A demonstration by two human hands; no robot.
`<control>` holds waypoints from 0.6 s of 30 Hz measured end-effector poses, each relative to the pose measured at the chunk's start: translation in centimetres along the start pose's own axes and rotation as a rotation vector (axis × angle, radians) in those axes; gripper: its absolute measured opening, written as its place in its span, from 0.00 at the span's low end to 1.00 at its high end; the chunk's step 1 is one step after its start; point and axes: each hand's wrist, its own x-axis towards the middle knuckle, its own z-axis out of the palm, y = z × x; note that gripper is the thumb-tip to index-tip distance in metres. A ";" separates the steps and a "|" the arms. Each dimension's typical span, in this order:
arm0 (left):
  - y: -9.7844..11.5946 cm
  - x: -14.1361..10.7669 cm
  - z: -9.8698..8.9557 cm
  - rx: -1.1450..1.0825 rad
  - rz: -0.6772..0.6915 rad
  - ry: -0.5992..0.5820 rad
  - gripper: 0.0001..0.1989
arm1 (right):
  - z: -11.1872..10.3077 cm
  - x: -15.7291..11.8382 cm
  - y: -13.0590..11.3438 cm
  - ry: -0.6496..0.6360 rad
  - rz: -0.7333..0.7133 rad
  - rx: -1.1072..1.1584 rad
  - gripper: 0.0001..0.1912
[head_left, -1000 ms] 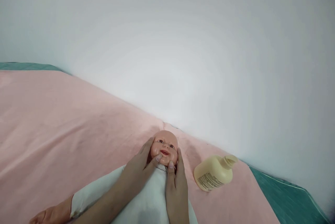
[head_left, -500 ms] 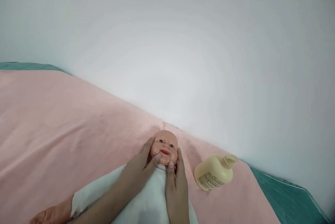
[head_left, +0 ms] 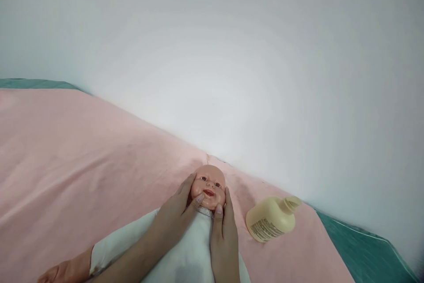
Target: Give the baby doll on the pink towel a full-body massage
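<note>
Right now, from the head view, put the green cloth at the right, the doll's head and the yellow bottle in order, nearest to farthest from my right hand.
1. Doll's head: touching the right hand, at its fingers.
2. Yellow bottle: apart from it, to its right.
3. Green cloth: farther right, past the bottle.
</note>
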 end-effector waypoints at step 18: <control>-0.4 0.3 0.1 0.036 -0.027 -0.009 0.29 | 0.0 0.0 0.2 0.006 -0.009 -0.004 0.36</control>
